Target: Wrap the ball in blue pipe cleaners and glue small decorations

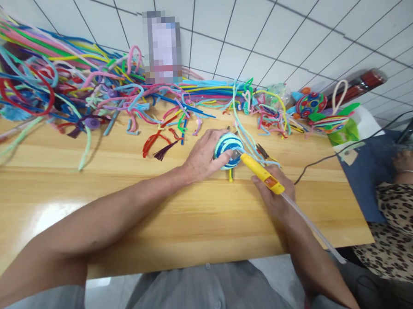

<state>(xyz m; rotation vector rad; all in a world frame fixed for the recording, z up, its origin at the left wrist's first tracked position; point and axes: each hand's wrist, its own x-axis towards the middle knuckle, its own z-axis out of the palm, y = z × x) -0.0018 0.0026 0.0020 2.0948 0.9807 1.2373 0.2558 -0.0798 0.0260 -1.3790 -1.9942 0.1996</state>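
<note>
My left hand (203, 157) rests on the wooden table (125, 195) and its fingers are closed round a small blue-and-white coiled ball of pipe cleaner (227, 149). My right hand (274, 190) grips a yellow glue gun (262, 173) with a clear glue stick trailing back from it. The gun's tip touches the right side of the coiled ball. A light blue pipe cleaner strand (243, 125) runs from the ball toward the back of the table.
A large tangle of coloured pipe cleaners (67, 83) covers the back of the table along the tiled wall. Finished woven ornaments (315, 109) lie at the back right. A black cable (331, 159) crosses the right end. Another person in a leopard print garment (404, 227) sits at right.
</note>
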